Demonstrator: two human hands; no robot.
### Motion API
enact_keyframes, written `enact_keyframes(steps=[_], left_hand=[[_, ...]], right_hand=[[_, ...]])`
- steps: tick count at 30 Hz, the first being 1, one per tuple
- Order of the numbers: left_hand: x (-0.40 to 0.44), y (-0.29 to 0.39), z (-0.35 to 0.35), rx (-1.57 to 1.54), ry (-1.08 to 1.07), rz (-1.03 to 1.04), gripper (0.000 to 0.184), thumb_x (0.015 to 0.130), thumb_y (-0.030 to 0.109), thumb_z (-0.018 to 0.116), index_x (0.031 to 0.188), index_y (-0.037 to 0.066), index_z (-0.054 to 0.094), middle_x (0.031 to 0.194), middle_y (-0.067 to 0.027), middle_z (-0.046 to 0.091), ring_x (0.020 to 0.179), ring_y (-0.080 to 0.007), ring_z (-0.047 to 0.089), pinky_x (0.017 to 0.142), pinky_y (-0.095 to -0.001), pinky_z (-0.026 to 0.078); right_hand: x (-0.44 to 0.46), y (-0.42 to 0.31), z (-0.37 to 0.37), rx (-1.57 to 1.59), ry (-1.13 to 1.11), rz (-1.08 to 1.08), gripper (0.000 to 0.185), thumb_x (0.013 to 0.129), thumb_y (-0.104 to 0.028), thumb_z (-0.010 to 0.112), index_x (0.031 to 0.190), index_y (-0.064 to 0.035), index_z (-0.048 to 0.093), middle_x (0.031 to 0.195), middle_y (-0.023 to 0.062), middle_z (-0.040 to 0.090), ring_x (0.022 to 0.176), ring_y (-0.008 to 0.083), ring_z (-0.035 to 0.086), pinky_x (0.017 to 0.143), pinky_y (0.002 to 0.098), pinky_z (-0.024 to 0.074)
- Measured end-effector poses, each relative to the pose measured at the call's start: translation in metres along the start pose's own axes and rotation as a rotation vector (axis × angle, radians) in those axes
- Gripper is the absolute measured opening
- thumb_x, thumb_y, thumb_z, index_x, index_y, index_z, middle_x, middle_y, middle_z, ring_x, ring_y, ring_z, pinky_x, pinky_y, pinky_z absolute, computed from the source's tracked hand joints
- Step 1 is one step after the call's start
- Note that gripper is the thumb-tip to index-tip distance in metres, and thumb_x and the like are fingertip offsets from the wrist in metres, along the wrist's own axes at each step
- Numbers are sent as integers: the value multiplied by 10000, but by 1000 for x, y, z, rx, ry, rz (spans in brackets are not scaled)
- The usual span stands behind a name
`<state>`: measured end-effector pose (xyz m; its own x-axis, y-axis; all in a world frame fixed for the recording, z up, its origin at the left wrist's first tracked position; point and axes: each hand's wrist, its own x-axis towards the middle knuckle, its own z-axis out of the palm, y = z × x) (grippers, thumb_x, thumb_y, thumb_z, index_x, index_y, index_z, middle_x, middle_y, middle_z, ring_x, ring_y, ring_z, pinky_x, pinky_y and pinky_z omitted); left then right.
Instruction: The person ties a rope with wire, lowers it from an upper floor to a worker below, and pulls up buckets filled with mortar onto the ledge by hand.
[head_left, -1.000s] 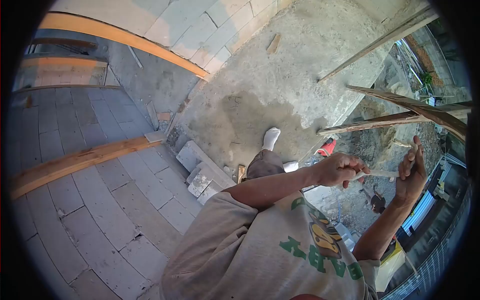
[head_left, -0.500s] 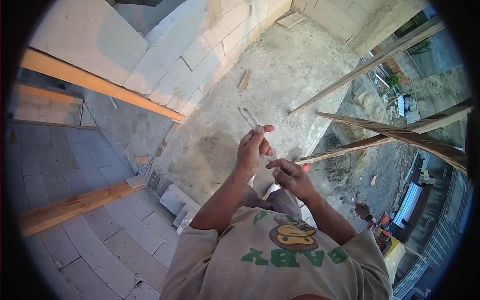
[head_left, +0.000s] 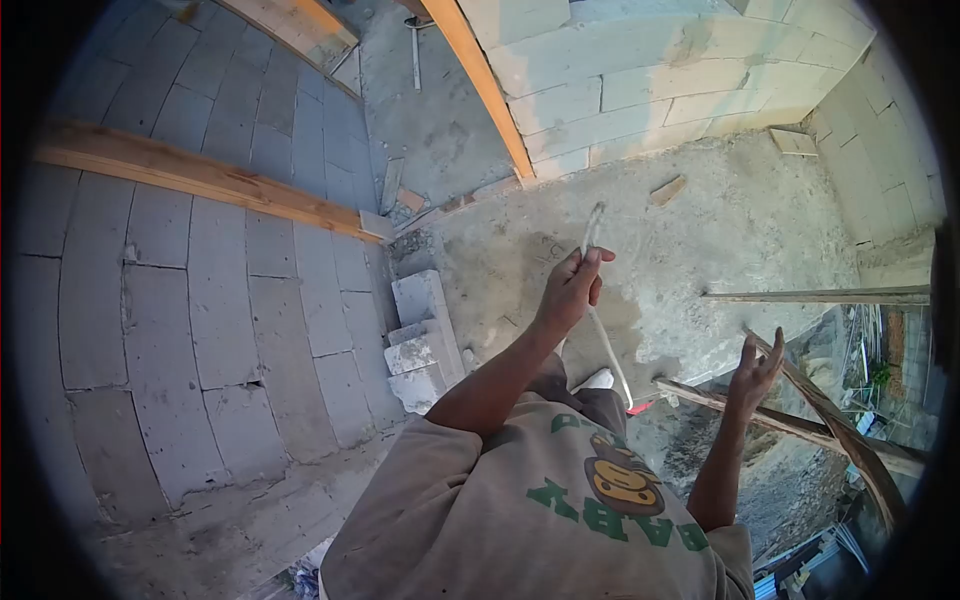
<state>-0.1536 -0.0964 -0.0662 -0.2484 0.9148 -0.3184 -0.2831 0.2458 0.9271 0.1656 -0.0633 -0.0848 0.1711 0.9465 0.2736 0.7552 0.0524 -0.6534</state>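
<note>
Gripped in my left hand (head_left: 572, 288) is a thin, pale, see-through tube (head_left: 608, 345). One end pokes up above my fingers, and the rest hangs down toward my feet, where a red part (head_left: 638, 408) shows at its lower end. My right hand (head_left: 757, 375) is held out to the right, with its fingers apart and nothing in it. It appears in front of the wooden props, and I cannot tell whether it touches them. A white shoe (head_left: 597, 380) shows below the tube.
A block wall (head_left: 160, 330) runs along the left, with a timber beam (head_left: 210, 185) against it. Broken blocks (head_left: 420, 335) are stacked at its foot. Wooden props (head_left: 840, 420) cross on the right beside a drop to lower ground. A small board (head_left: 667, 190) lies on the concrete floor (head_left: 740, 230).
My view has swung left. My right hand has moved away from my left hand and opened. The tube, looped above my left hand before, now hangs down below it.
</note>
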Motion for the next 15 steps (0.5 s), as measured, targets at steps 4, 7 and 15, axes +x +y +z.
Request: enact_keyframes(steps=[4, 7, 15], left_hand=[[6, -24, -65, 4, 223, 21, 419, 962, 432, 439, 1066, 59, 596, 630, 20, 473, 580, -70, 441, 574, -228, 364], [25, -31, -98, 51, 267, 30, 407, 964, 415, 439, 1077, 64, 611, 675, 19, 501, 631, -69, 452, 613, -238, 369], [92, -25, -176, 454, -44, 352, 313, 935, 292, 506, 1075, 63, 665, 1022, -139, 598, 1038, -238, 545, 886, -332, 433]], right_hand=[[43, 54, -37, -423, 252, -42, 538, 897, -287, 572, 1312, 21, 420, 1336, 217, 424, 1197, 380, 419, 1012, 471, 315], [48, 43, -2, -137, -13, 128, 485, 900, -231, 564, 1281, 46, 445, 1268, 252, 489, 1148, 357, 500, 952, 426, 397], [-44, -234, 251, 205, -831, -383, 359, 887, -194, 580, 1174, 15, 526, 1114, 219, 592, 1059, 365, 565, 863, 374, 467]])
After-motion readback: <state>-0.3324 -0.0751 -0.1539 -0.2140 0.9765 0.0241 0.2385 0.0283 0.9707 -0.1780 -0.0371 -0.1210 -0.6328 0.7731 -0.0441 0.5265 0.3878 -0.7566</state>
